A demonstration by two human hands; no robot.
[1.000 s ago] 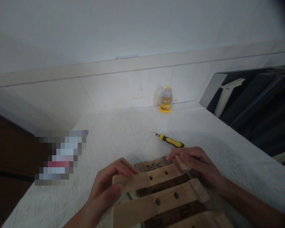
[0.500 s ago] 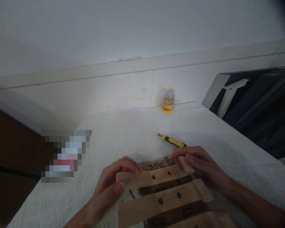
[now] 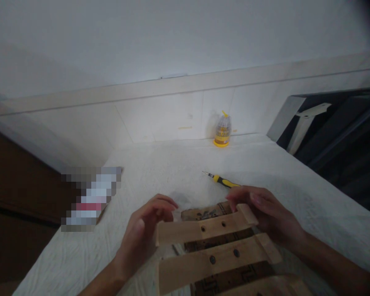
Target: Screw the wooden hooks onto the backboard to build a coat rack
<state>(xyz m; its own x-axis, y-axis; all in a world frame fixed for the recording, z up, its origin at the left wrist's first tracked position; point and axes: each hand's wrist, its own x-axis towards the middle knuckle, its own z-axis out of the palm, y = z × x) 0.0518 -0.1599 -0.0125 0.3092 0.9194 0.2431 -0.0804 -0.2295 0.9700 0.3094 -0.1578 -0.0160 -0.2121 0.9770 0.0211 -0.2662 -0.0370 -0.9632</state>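
A wooden frame of light slats (image 3: 203, 228) on a dark patterned backing lies on the white cloth at the bottom middle. My left hand (image 3: 143, 232) curls round the left end of the top slat, thumb raised at its end. My right hand (image 3: 267, 216) grips the right end of the same slat, fingers over its top. A second slat (image 3: 216, 261) with two dark screw heads lies just below. A yellow and black screwdriver (image 3: 223, 181) rests on the cloth just beyond my right hand.
A small yellow case of screwdriver bits (image 3: 222, 130) stands at the back against the pale wall panel. A blurred-out packet (image 3: 91, 197) lies at the cloth's left edge. Dark boards and a white bracket (image 3: 308, 119) lean at the right. The brown floor shows at left.
The view has drifted so everything sits slightly further right. My left thumb has lifted off the slat's face to its end; both hands stay on the top slat.
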